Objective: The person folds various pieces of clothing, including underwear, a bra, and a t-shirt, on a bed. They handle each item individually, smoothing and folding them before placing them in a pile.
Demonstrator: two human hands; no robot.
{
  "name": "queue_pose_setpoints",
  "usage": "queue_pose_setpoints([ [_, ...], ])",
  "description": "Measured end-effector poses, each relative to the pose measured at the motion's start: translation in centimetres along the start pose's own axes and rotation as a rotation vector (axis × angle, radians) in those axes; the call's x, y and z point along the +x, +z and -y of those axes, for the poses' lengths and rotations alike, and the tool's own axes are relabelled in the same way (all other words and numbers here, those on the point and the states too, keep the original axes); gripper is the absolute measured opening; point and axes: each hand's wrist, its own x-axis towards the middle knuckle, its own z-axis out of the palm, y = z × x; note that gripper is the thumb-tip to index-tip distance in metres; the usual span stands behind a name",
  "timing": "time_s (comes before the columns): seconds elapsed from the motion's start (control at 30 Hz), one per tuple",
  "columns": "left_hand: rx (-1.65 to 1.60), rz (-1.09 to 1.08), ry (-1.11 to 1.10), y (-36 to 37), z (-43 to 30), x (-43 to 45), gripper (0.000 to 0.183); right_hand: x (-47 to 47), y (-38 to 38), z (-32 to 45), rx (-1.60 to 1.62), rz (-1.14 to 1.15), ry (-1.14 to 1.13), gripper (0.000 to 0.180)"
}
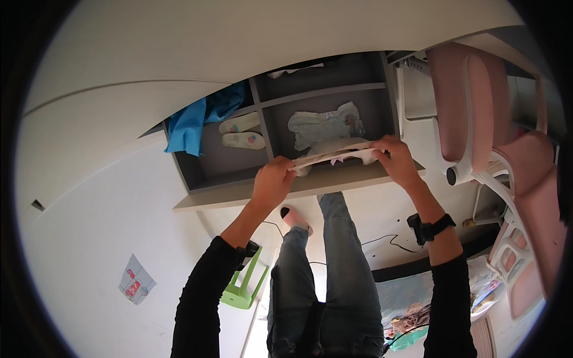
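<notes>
Between my two hands a small white cloth garment [340, 152] is stretched by its edge, with a little lilac bow at its middle. My left hand [274, 181] pinches one end of it, and my right hand [394, 157] pinches the other. Both are above the front of a pulled-out drawer [286, 187] with grey compartments. Below and beyond the garment, another pale piece of clothing [324, 125] with a printed figure lies flat in the right front compartment. The left compartment holds a pair of white slippers or socks [244, 139] with coloured dots, beside a blue cloth or bag [186, 129].
Pink chairs [465, 107] with white frames stand at the right. A green plastic stool [239, 293] is at lower left, near a white wall bearing a sticker [136, 282]. Black cable [394, 239] runs over the floor. White cabinet fronts [224, 40] rise above the drawer.
</notes>
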Motion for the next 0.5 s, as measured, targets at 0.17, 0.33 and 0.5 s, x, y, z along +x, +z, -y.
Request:
queue_pose_setpoints([
  [0.17,-0.136,0.117,-0.278,6.0,5.9,6.3,0.021,5.6,2.8,-6.2,0.000,-0.126,0.082,0.039],
  [0.33,-0.169,-0.140,-0.325,9.3,9.3,12.5,0.033,12.2,5.1,-9.5,-0.053,-0.219,0.121,0.044],
  [0.5,-0.292,0.057,-0.404,6.3,7.0,11.7,0.045,9.1,2.3,-6.3,-0.076,-0.091,0.074,0.039],
])
